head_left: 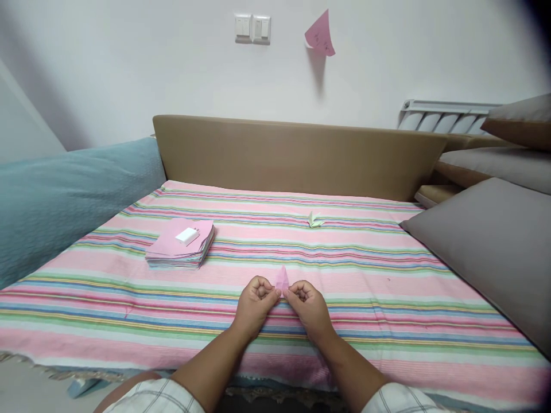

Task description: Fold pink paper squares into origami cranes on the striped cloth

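A small folded piece of pink paper (282, 279) with a pointed top is held between my two hands, just over the striped cloth (353, 287). My left hand (257, 304) pinches its lower left edge between thumb and forefinger. On the lower right edge, my right hand (309, 307) pinches it the same way. Both thumbs nearly meet at the bottom of the paper, and the other fingers are curled in. Beyond the hands lies a small pale green folded paper figure (315, 220).
To the left is a stack of coloured paper sheets (172, 246), with a white charger plug (187, 236) on top. Grey cushions (491, 241) pile up at the right. A brown backrest (293, 155) runs along the wall, and a blue-covered armrest (77, 201) borders the left.
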{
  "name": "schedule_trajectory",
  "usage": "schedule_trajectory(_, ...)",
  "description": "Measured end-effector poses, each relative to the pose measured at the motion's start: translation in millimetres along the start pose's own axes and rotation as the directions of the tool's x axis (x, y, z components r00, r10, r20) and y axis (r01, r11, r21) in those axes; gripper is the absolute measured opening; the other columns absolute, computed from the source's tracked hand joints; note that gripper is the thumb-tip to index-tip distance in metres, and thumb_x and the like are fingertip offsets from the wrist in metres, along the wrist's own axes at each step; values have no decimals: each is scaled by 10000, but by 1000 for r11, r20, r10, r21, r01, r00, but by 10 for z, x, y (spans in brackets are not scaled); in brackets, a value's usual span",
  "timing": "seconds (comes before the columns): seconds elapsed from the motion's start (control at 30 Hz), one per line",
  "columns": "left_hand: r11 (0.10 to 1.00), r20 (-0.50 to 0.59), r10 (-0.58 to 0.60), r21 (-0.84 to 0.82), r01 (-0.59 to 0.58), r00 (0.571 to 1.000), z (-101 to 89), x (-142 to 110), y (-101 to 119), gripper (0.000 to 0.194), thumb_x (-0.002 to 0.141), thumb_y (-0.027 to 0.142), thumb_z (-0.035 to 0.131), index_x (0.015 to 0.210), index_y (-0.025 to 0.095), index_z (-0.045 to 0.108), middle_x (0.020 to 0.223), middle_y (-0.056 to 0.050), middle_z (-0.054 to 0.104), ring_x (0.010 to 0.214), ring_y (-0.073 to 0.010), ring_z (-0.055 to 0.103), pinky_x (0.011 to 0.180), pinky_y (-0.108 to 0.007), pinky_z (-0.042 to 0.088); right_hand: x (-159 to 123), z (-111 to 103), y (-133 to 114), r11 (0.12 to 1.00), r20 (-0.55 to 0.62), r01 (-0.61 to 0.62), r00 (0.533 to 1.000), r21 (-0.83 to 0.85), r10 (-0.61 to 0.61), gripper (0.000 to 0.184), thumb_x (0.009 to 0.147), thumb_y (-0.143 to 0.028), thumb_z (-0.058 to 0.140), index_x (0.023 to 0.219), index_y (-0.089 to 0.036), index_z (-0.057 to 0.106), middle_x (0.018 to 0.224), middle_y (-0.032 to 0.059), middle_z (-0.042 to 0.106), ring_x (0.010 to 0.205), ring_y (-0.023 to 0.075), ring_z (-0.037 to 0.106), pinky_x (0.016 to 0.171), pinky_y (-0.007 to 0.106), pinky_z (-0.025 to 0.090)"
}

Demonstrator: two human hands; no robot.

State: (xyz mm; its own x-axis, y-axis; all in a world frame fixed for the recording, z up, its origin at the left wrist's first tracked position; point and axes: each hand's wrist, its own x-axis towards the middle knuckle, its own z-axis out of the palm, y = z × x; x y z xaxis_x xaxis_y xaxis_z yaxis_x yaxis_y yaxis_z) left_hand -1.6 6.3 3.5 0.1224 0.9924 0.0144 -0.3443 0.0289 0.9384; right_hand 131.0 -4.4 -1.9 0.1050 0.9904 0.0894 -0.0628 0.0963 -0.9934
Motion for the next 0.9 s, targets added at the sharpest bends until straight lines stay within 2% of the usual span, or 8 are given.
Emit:
schedule_trajectory(0.17,1000,43,-19,-2,19,999,-13,2,7,372,649,299,733,896,185,479,578,55,579,530,-78,517,576,-202,389,-2,11,-27,998,0,-16,1000,68,16,327,644,-390,697,836,-184,530,632,-23,590,561,120,541,560,243,428)
schedule_trajectory(0.3,1000,62,-25,0,25,998,-25,4,13,448,654,307,732,1016,166,508,597,41,581,555,-87,528,601,-221,405,4,-11,-17,999,98,-1,995,41,-3,302,708,-410,652,885,-175,586,678,6,632,628,149,587,622,273,461)
schedule_trajectory(0.43,999,59,-28,27,26,998,-25,12,24,473,655,306,736,1058,147,546,608,33,575,551,-79,511,581,-207,394,4,-33,-7,1000,173,29,985,-1,-28,275,754,-428,608,829,-165,628,740,33,659,691,163,599,656,278,468)
schedule_trajectory(0.57,998,101,-55,48,51,993,-14,20,43,344,636,335,745,878,120,629,671,-16,622,608,-103,539,612,-218,408,-7,-37,-6,998,177,45,984,-47,-37,269,741,-423,619,808,-163,647,722,35,666,679,161,596,644,274,470)
schedule_trajectory(0.67,996,91,-73,61,68,993,-6,20,55,298,598,355,764,718,122,622,628,-6,611,581,-104,523,586,-213,396,-17,-38,-15,998,199,40,980,-45,-31,261,729,-417,627,808,-170,652,728,33,672,688,164,602,659,282,475)
schedule_trajectory(0.9,993,49,-38,111,32,998,-40,31,21,265,604,347,755,645,138,596,525,48,510,502,-76,423,515,-190,318,-28,-47,-39,994,214,32,977,-106,-9,278,724,-433,623,793,-165,655,650,8,621,610,138,546,594,258,439)
